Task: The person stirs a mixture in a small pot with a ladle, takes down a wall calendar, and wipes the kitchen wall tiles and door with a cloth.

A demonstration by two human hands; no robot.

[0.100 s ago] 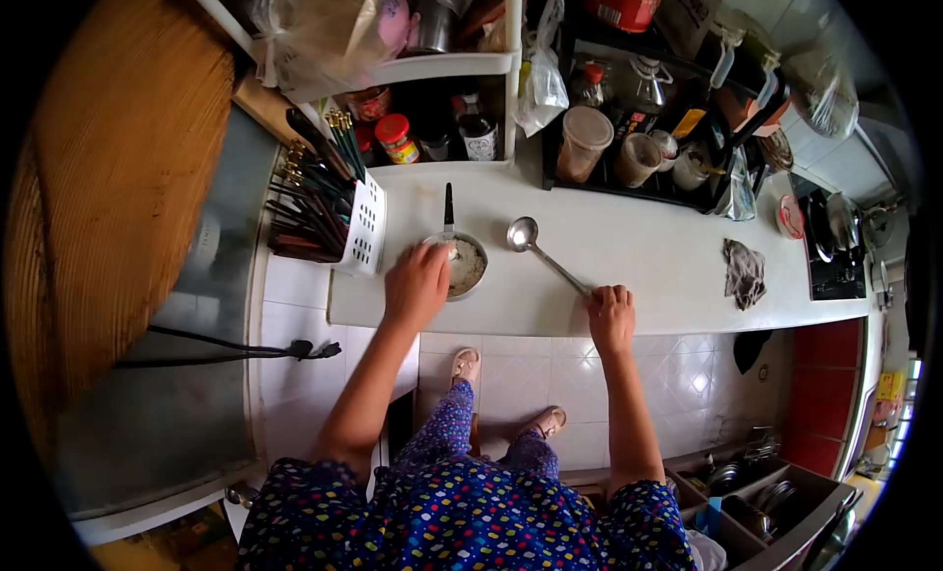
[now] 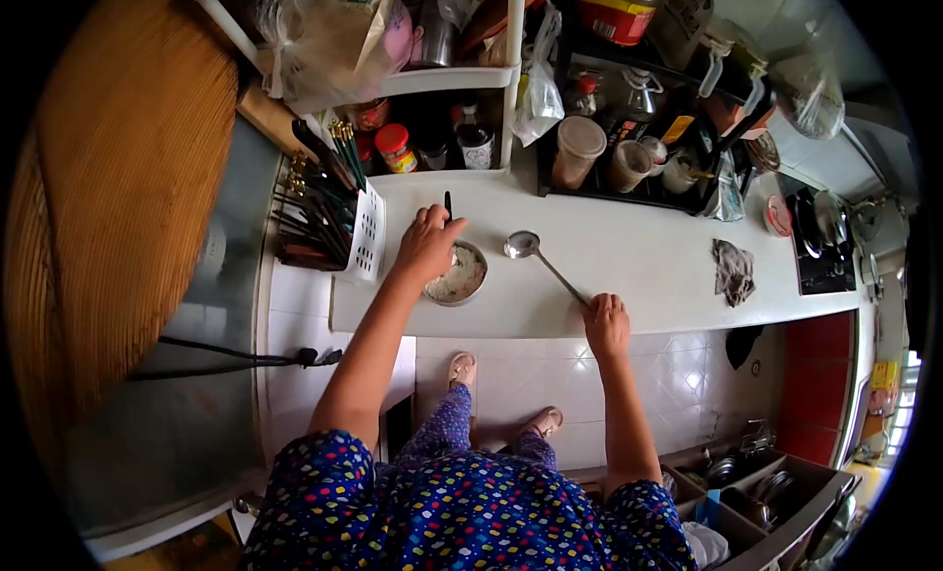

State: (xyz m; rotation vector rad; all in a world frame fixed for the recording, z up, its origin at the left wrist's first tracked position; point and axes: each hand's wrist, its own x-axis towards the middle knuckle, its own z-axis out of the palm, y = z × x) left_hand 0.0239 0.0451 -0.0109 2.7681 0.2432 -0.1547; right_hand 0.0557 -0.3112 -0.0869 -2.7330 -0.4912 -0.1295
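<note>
My left hand (image 2: 428, 245) is over the left side of a small metal pan (image 2: 481, 285) holding a pale, grainy food like rice (image 2: 459, 274). Its thumb and fingers are spread on either side of the pan's black handle (image 2: 448, 202); whether they touch it I cannot tell. On the right, a metal ladle (image 2: 523, 244) lies on the counter with its bowl toward the pan. My right hand (image 2: 607, 325) has its fingers closed around the ladle's handle end at the counter's front edge.
Left of the pan, a white perforated holder (image 2: 367, 232) is packed with chopsticks and utensils. Behind stand a white shelf (image 2: 442, 80) with jars and a black rack (image 2: 629, 199) with containers. A grey cloth (image 2: 733, 272) and a stove (image 2: 821, 247) are at right.
My left hand has moved away from my body, from the pan's left rim up to its black handle, and its fingers have spread. The right hand stays on the ladle.
</note>
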